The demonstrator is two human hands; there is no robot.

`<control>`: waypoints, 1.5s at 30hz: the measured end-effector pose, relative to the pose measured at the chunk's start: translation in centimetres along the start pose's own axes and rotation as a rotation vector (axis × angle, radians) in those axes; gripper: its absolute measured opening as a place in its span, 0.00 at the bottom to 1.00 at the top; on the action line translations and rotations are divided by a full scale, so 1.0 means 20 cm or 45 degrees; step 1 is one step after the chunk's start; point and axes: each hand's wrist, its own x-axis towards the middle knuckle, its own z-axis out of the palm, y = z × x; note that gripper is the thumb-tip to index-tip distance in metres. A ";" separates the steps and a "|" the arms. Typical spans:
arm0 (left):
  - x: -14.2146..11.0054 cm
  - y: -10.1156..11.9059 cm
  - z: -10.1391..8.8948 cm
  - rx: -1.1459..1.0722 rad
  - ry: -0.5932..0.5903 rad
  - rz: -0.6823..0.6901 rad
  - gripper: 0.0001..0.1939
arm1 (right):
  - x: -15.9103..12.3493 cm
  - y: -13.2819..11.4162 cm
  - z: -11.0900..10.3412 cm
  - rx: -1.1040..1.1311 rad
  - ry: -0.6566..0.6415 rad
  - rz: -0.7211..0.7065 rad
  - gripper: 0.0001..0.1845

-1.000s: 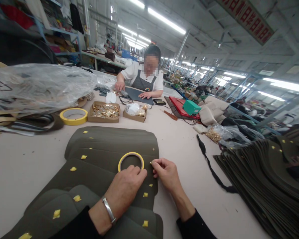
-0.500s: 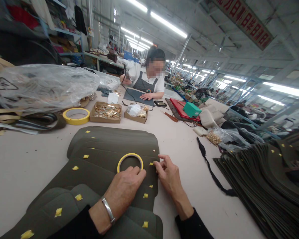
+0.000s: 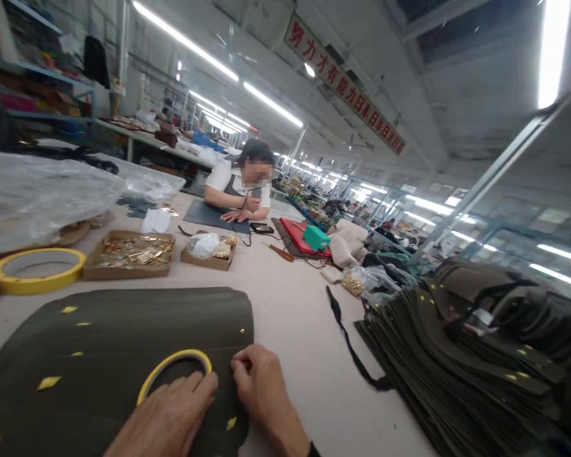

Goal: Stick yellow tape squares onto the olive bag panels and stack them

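My left hand (image 3: 169,412) is closed around a narrow roll of yellow tape (image 3: 175,360), just above a dark olive-green padded fabric piece (image 3: 137,324). At the right edge of that piece, my right hand (image 3: 259,384) has thumb and fingertips pinched together; what lies between them is hidden. Small yellow tape bits, such as one tape bit (image 3: 49,383) on the left and another tape bit (image 3: 231,423) below my right hand, are stuck on the fabric. A small shiny stud (image 3: 242,331) sits near its upper right corner.
A wide yellow tape roll (image 3: 38,270), a cardboard box of gold metal parts (image 3: 131,254) and a smaller box (image 3: 209,249) stand beyond the fabric. A co-worker (image 3: 240,184) leans over the table opposite. On the right are a black strap (image 3: 352,343) and stacked olive pieces (image 3: 428,362).
My view has turned right and up, so the table things appear further left. My right fingers, spread somewhat before, are now pinched at the fabric edge. The co-worker's raised hand has come down.
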 end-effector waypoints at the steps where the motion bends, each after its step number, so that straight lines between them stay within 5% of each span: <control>1: -0.01 0.02 -0.04 -0.034 0.018 0.004 0.17 | -0.01 -0.01 -0.03 0.040 -0.097 0.028 0.08; 5: -0.02 0.03 -0.12 -0.081 0.140 0.097 0.13 | -0.04 0.01 -0.15 0.200 -0.556 0.027 0.07; 10: -0.02 -0.04 -0.09 -0.138 0.592 0.327 0.13 | -0.06 0.01 -0.18 0.573 -0.186 -0.018 0.09; 12: -0.02 -0.04 -0.10 -0.117 0.646 0.376 0.16 | -0.07 -0.01 -0.17 0.626 -0.127 -0.141 0.09; 16: -0.03 -0.01 -0.12 -0.052 0.580 0.355 0.23 | -0.08 -0.05 -0.15 0.574 -0.076 -0.452 0.10; 23: -0.04 0.01 -0.10 -0.094 0.532 0.340 0.25 | -0.07 -0.07 -0.10 0.416 -0.017 -0.712 0.08; 28: -0.05 0.05 -0.14 -0.172 0.492 0.340 0.22 | -0.09 -0.06 -0.07 0.265 0.140 -0.807 0.08; 32: -0.06 0.09 -0.17 -0.233 0.336 0.165 0.12 | -0.09 -0.06 -0.06 0.193 0.238 -0.837 0.09; 37: -0.05 0.09 -0.16 -0.139 0.363 0.078 0.10 | -0.12 -0.12 -0.08 0.215 0.231 -0.612 0.08; 43: -0.05 0.12 -0.16 -0.211 0.775 0.277 0.11 | -0.07 -0.11 -0.08 0.682 0.073 0.180 0.07; 45: -0.05 0.12 -0.16 -0.186 0.803 0.286 0.09 | -0.04 -0.04 -0.09 0.792 0.026 0.350 0.10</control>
